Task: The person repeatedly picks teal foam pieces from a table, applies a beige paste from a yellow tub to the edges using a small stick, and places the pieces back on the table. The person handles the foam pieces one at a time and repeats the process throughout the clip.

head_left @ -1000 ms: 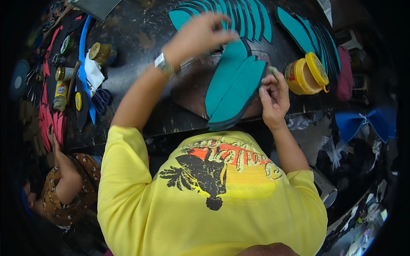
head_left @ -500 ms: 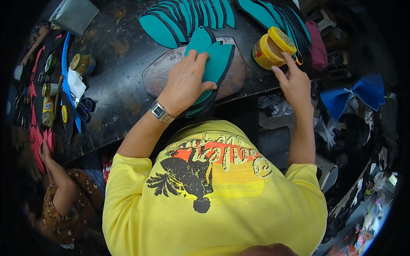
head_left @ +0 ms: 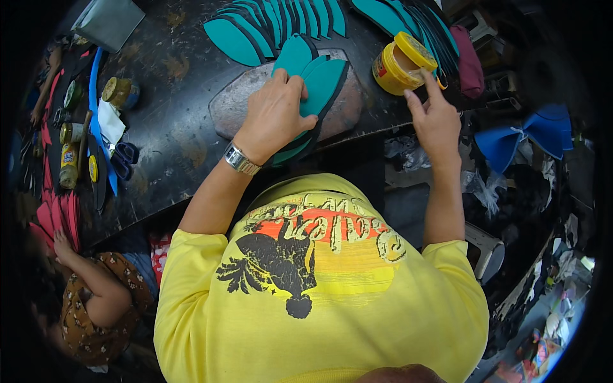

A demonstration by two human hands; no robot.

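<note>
My left hand (head_left: 273, 113) is closed over a small stack of teal, leaf-shaped pieces with dark undersides (head_left: 325, 86), its thumb on their right side. They look like foam or fabric and lie on a grey stone slab (head_left: 233, 105) at the table's near edge. On the right, my right hand (head_left: 438, 127) reaches up to a yellow jar (head_left: 389, 75) of tan paste. Its index finger is stretched out at the jar's rim and its thumb is apart, near the jar's lower side. A yellow lid (head_left: 416, 51) rests tilted over the jar's mouth. The other right fingers are partly hidden.
Rows of teal pieces (head_left: 233, 41) lie along the dark table (head_left: 172, 115). To the left are a glass jar (head_left: 119, 92), scissors (head_left: 125, 158), a blue strip (head_left: 96, 96) and bottles (head_left: 68, 167). A co-worker's hand (head_left: 62, 247) is at pink pieces (head_left: 67, 214). Blue pieces (head_left: 511, 143) stand at right.
The view has shifted slightly. Both my hands keep nearly the same places on the teal pieces and at the jar. The co-worker's hand has moved lower over the pink pieces, which have shifted.
</note>
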